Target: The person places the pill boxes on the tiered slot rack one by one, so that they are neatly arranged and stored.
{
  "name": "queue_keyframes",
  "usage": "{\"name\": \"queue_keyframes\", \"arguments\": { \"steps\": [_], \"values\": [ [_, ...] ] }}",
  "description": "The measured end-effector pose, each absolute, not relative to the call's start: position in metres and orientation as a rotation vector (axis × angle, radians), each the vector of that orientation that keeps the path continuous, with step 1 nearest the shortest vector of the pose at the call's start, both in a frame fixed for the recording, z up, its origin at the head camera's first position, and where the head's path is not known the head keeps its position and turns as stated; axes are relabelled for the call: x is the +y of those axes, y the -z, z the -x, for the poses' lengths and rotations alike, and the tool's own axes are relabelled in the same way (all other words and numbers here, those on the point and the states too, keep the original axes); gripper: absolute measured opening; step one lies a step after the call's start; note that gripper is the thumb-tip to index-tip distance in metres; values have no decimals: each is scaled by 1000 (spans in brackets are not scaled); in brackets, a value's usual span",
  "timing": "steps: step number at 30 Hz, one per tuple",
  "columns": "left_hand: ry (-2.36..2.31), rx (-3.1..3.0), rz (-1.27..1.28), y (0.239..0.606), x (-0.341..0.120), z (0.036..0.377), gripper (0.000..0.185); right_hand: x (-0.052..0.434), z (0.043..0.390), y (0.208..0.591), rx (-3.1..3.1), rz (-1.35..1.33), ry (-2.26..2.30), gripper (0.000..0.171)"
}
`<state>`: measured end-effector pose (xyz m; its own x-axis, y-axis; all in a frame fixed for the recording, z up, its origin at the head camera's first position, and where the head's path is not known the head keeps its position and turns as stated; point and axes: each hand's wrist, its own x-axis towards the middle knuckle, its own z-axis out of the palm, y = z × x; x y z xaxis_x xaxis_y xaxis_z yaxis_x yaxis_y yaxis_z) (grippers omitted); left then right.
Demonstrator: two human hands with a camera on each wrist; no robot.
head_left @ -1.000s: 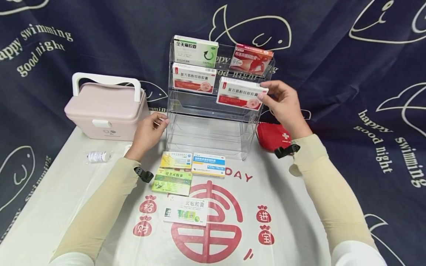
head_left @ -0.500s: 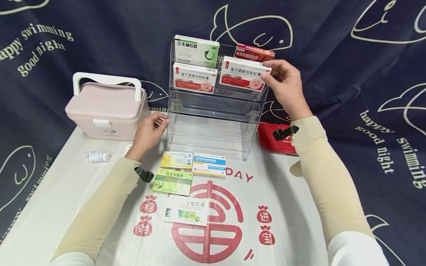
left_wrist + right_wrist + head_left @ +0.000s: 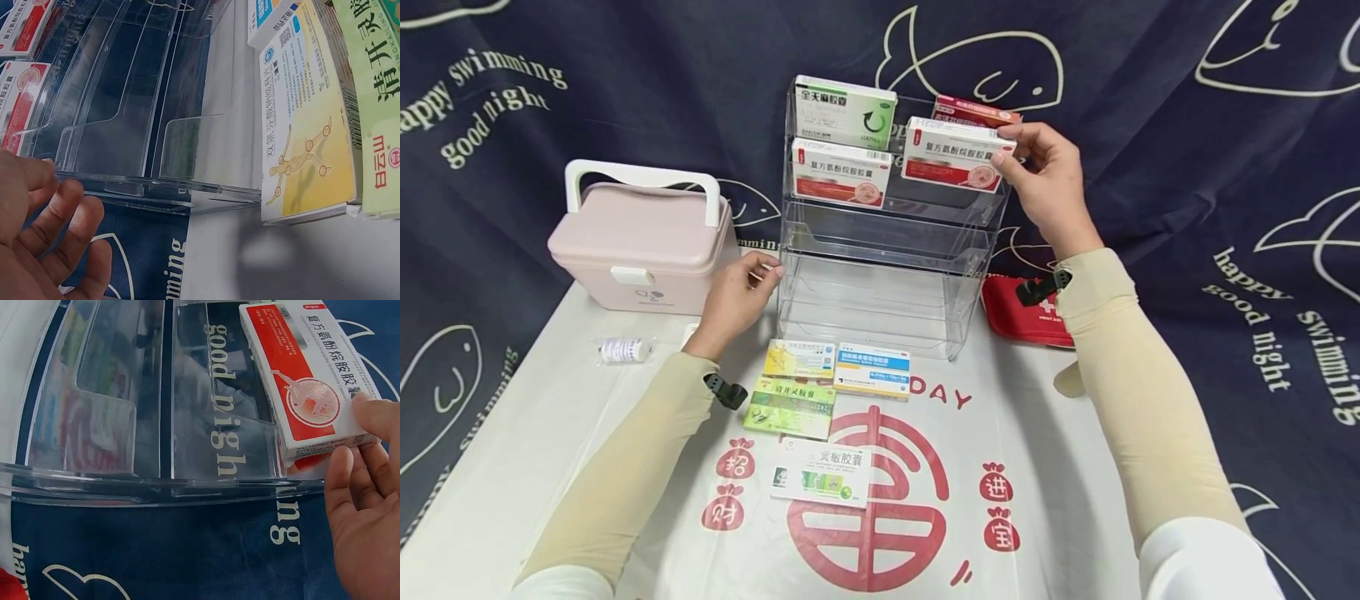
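My right hand [image 3: 1051,185] pinches the right end of a white-and-red medicine box [image 3: 958,156], thumb on its front and fingers behind. The box is at the second tier of a clear acrylic display rack [image 3: 880,292], overlapping a red medicine box [image 3: 976,110] on the top tier. In the right wrist view the held box [image 3: 306,375] leans over the clear shelf wall. My left hand [image 3: 735,302] is at the rack's left side, its loosely bent fingers [image 3: 69,200] right at the edge. A matching white-and-red box [image 3: 841,173] and a green-and-white box [image 3: 844,114] stand on the rack's left.
Before the rack lie a yellow box [image 3: 800,359], a blue-and-white box [image 3: 872,370], a green box [image 3: 790,407] and a white box [image 3: 820,473]. A pink case [image 3: 640,242] and a small bottle [image 3: 623,350] are left; a red first-aid pouch [image 3: 1018,312] is right.
My right hand has raised the white-and-red box from in front of the third tier up and slightly right, partly covering the red box. The left hand stays at the rack's side.
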<state>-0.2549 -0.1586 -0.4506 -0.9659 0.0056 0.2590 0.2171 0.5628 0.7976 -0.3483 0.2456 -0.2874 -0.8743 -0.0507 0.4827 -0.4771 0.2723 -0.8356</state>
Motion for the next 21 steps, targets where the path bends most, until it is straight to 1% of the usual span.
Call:
{"name": "queue_keyframes", "arguments": {
  "steps": [7,15,21],
  "values": [
    [1354,-2577,178,449,-158,255,24,236,335,278,-2239,-500,-1521,24],
    [1351,-2582,178,451,-158,255,25,245,345,297,-2355,-535,-1253,25],
    [1352,-2573,185,451,-158,256,25,245,345,298,-2389,-616,-967,21]
  ]
}}
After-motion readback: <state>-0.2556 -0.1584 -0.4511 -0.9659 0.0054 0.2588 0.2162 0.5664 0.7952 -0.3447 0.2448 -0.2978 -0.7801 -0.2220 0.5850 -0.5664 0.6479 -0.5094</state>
